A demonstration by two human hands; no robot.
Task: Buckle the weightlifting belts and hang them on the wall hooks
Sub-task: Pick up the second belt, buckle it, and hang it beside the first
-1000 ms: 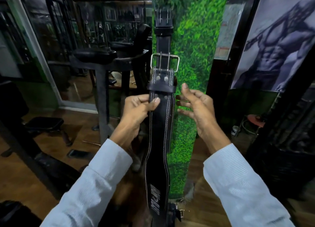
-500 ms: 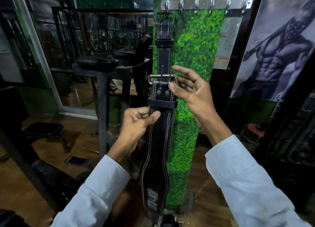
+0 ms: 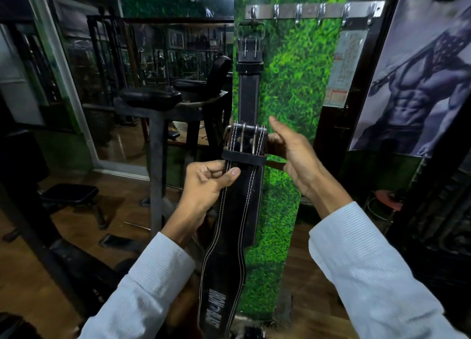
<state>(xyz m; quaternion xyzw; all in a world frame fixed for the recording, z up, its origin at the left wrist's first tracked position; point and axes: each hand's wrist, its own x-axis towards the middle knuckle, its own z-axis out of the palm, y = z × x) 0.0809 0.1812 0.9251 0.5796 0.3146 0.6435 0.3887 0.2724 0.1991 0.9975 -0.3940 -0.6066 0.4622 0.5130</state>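
Both arms are raised forward in pale sleeves. The left hand (image 3: 206,183) is curled, thumb pressed flat against bent fingers in a pinch. The right hand (image 3: 293,155) is held side-on, forefinger raised, remaining fingers curled inward

A metal hook rail (image 3: 314,8) runs along the top edge of the green grass-print wall panel (image 3: 298,89). A black belt (image 3: 248,94) hangs by its buckle from the leftmost hook (image 3: 253,13); the other hooks are bare.
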